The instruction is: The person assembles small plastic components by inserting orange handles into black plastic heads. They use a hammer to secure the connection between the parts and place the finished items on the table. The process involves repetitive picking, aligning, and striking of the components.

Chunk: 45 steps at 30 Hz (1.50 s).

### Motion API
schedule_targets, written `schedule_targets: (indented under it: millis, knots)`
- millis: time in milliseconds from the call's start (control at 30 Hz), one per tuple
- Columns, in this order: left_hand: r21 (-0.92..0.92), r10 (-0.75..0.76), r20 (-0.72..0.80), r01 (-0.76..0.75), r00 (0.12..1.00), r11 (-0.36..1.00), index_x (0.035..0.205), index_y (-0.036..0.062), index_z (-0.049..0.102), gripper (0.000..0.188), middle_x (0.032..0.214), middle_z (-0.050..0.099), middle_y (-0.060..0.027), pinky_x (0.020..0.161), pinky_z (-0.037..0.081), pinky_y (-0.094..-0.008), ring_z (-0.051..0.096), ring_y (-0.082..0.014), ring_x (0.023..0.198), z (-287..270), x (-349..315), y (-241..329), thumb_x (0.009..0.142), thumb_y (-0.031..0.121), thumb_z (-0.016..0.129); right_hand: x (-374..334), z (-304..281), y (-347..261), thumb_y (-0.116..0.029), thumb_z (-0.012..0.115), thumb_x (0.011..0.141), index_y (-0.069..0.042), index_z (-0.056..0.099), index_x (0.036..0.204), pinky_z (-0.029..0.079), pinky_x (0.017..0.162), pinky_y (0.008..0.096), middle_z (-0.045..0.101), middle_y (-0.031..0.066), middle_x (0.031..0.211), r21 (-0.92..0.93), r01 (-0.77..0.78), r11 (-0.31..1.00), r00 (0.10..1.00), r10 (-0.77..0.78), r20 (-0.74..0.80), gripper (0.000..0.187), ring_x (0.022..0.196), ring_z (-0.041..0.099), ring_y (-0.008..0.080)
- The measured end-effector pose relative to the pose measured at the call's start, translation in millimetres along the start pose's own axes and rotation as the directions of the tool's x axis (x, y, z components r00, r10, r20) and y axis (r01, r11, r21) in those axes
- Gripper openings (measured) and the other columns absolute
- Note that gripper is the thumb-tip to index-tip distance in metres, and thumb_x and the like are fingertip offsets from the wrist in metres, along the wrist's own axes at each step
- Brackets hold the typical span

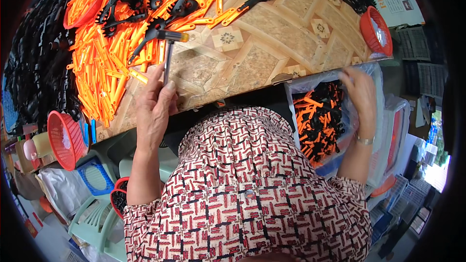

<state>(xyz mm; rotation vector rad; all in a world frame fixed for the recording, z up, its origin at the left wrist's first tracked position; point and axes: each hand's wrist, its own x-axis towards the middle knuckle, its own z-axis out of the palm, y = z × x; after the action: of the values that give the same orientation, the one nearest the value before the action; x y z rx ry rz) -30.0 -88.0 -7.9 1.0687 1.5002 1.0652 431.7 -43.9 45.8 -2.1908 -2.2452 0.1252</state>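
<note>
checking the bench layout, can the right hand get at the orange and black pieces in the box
Probably yes: the right hand is close beside the orange and black pieces, and the plastic liner seems spread around them rather than over them.

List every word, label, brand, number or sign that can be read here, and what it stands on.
White printed panel, upper right: one line of large orange lettering, not copied out here.
Same panel: dark pictograms; the fine print by them is too small to read.
Hammer in the left hand, orange handles on the table: no readable lettering.
</note>
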Motion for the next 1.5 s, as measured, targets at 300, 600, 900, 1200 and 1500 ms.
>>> schedule_targets:
  millis: [300, 600, 900, 1200, 1500]
  knots:
    - [0.193, 0.009, -0.022, -0.004, 1.000, 0.981, 0.135, 0.0068, 0.069, 0.037, 0.071, 0.059, 0.0036, 0.057, 0.043, -0.0235, 0.051, -0.0042, 0.063, 9.3, 2.0, -10.1, 0.099, 0.018, 0.071, 183.3, 59.4, -135.8, -0.016, 0.064, 0.094, -0.011, 0.070, 0.121, 0.047, 0.094, 0.0410, 0.068, 0.0057, 0.110, -0.249, 0.705, 0.664, 0.513, -0.720, -0.467, 0.027, 0.109, 0.061, 0.0267]
    - [0.555, 0.221, -0.001, -0.183, 0.975, 0.811, 0.111, 0.0069, 0.076, 0.020, 0.071, 0.061, -0.0015, 0.059, 0.041, -0.0283, 0.051, -0.0069, 0.064, 16.0, 39.7, 40.2, 0.095, 0.019, 0.072, 121.4, 54.1, -132.4, -0.019, 0.067, 0.091, -0.011, 0.068, 0.099, 0.042, 0.094, 0.0394, 0.064, 0.0058, 0.097, -0.225, 0.694, 0.684, 0.611, -0.724, -0.320, 0.012, 0.102, 0.059, 0.0223]
    - [0.783, 0.519, 0.364, -0.556, 0.773, 0.278, 0.099, 0.0031, 0.071, 0.021, 0.094, 0.068, -0.0186, 0.078, 0.054, -0.0499, 0.069, -0.0401, 0.090, 100.2, 152.1, 42.7, 0.092, 0.023, 0.071, 44.6, 59.1, -127.2, -0.020, 0.079, 0.083, -0.007, 0.066, 0.098, 0.043, 0.088, 0.0410, 0.059, 0.0072, 0.090, 0.009, 0.661, 0.750, 0.687, -0.601, -0.408, 0.024, 0.095, 0.059, 0.0253]
    - [0.796, 0.359, 0.410, -0.521, 0.838, 0.308, 0.100, 0.0007, 0.071, 0.022, 0.083, 0.073, -0.0177, 0.065, 0.057, -0.0407, 0.072, -0.0287, 0.070, 92.8, 160.3, 49.0, 0.091, 0.020, 0.067, -3.1, 57.2, -138.5, -0.016, 0.076, 0.086, -0.003, 0.065, 0.085, 0.049, 0.065, 0.0414, 0.063, 0.0107, 0.073, 0.631, 0.221, 0.744, 0.966, -0.258, -0.035, 0.017, 0.069, 0.063, 0.0337]
    - [0.099, -0.072, 0.500, 0.026, 0.863, 0.995, 0.103, 0.0029, 0.063, 0.017, 0.068, 0.058, 0.0029, 0.041, 0.034, -0.0218, 0.048, -0.0045, 0.046, 92.9, 67.8, 48.9, 0.095, 0.015, 0.073, -26.2, 94.2, -145.9, -0.016, 0.073, 0.095, 0.002, 0.073, 0.085, 0.042, 0.049, 0.0247, 0.071, 0.0027, 0.069, 0.904, -0.381, 0.195, 0.882, -0.216, 0.419, 0.021, 0.054, 0.055, 0.0043]
